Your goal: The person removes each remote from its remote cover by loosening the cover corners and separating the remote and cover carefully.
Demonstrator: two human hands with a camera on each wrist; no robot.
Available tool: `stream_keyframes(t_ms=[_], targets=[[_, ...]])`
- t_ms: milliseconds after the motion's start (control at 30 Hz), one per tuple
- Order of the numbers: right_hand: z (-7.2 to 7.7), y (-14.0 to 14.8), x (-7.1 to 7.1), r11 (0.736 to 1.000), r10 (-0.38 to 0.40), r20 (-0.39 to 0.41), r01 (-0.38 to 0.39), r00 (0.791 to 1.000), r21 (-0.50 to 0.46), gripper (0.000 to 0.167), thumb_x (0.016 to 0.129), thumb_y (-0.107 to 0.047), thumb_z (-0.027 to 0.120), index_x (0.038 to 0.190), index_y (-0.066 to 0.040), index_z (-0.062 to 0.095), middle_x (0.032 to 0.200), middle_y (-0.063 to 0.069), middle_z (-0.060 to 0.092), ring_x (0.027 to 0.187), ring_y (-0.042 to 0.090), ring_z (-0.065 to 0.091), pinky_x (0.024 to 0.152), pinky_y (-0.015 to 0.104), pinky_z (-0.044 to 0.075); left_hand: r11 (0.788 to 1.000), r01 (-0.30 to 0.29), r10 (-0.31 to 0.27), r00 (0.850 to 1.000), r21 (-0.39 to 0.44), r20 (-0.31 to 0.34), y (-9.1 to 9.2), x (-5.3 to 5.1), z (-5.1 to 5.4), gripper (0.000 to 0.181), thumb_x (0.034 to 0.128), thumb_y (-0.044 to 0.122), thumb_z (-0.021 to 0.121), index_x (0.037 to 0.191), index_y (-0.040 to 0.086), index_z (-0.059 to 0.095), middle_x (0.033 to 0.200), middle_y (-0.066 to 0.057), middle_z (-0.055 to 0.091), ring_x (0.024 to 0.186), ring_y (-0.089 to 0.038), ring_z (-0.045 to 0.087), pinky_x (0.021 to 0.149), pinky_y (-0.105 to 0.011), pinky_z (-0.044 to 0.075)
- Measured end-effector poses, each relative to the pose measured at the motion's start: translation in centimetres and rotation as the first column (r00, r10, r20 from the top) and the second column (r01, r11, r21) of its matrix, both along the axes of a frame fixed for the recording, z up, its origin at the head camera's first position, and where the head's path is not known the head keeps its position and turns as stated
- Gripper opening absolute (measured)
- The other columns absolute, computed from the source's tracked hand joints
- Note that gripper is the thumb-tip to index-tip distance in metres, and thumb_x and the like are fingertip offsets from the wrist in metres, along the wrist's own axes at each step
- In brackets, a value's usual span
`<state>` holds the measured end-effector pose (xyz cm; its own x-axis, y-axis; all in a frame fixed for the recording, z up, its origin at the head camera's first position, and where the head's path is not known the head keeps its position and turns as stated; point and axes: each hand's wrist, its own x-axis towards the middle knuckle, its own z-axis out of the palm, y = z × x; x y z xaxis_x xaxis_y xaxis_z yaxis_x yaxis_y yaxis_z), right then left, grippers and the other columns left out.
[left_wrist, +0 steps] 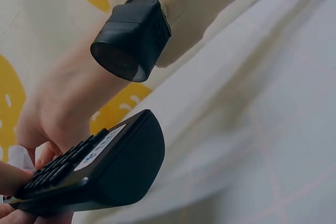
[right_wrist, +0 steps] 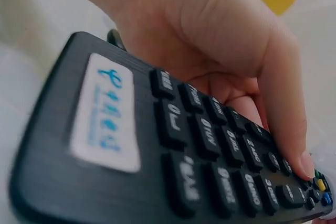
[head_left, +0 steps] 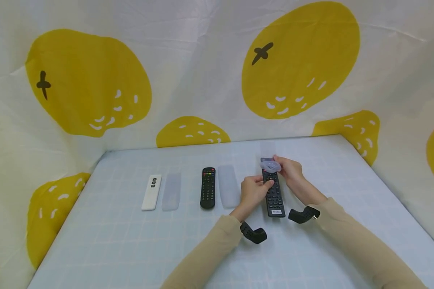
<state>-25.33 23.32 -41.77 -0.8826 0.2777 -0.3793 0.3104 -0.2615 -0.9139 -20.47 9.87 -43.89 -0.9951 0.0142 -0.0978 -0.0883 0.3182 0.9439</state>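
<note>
A black remote control [head_left: 274, 198] with many buttons and a white label at its near end is held just over the table, to the right of centre. My left hand [head_left: 253, 192] grips its left side, thumb [right_wrist: 286, 103] on the buttons and fingers beneath. Around the far end of the remote, a translucent plastic sleeve [head_left: 270, 166] is bunched up, and part of it stretches past that end. My right hand [head_left: 291, 170] pinches the sleeve at the remote's upper right. Its fingertips are partly hidden. In the left wrist view, the right hand [left_wrist: 55, 114] bends toward the whitish plastic [left_wrist: 20, 158].
Left of the hands lie a translucent sleeve [head_left: 228, 186], a black remote [head_left: 207, 188] with rounded ends, another translucent sleeve [head_left: 171, 192] and a slim white remote [head_left: 152, 192]. They rest on a pale checked tablecloth [head_left: 130, 249]. A curtain [head_left: 195, 60] with yellow fruit shapes hangs behind.
</note>
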Motion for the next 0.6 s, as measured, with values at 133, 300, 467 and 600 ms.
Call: stream_keyframes(t_ms=[133,300,467,600], targets=[[0.43,0.08,-0.41,1.000,-0.011,-0.002,0.011,1.000,0.008,0.019,0.089,-0.014,0.067,0.071,-0.019,0.064,0.066,-0.014,0.062,0.068,-0.001,0.055,0.063,0.012,0.048,1.000,0.015,-0.015,1.000,0.017,0.004,-0.05,0.10,0.31,0.044,0.0810,0.024,0.077,0.114,-0.003,0.068,0.098,-0.016,0.073,0.089,-0.018,0.072,0.073,-0.028,0.058],[0.96,0.10,-0.69,1.000,0.015,0.015,-0.015,1.000,-0.007,0.015,0.089,-0.014,0.067,0.075,-0.019,0.065,0.068,-0.014,0.064,0.071,-0.001,0.054,0.064,0.012,0.048,0.999,0.020,-0.021,1.000,0.031,0.009,-0.20,0.27,0.47,0.044,0.0810,0.025,0.077,0.114,-0.003,0.068,0.098,-0.016,0.073,0.088,-0.018,0.072,0.072,-0.026,0.058],[1.05,0.07,-0.79,0.998,0.060,0.028,-0.060,0.998,0.007,0.004,0.090,-0.017,0.066,0.086,-0.016,0.066,0.069,-0.014,0.064,0.074,0.001,0.054,0.066,0.012,0.048,0.999,0.024,-0.023,1.000,0.043,-0.006,-0.41,0.49,0.30,0.043,0.0812,0.023,0.076,0.114,-0.004,0.068,0.096,-0.017,0.073,0.087,-0.018,0.073,0.071,-0.026,0.058],[0.94,0.04,-1.02,0.997,0.080,0.034,-0.079,0.996,-0.022,0.017,0.090,-0.015,0.066,0.074,-0.019,0.066,0.069,-0.014,0.065,0.074,0.001,0.055,0.065,0.012,0.048,0.999,0.015,-0.015,1.000,0.044,0.012,-0.44,0.61,0.21,0.045,0.0813,0.024,0.076,0.115,-0.004,0.067,0.099,-0.017,0.073,0.090,-0.019,0.072,0.073,-0.027,0.058]])
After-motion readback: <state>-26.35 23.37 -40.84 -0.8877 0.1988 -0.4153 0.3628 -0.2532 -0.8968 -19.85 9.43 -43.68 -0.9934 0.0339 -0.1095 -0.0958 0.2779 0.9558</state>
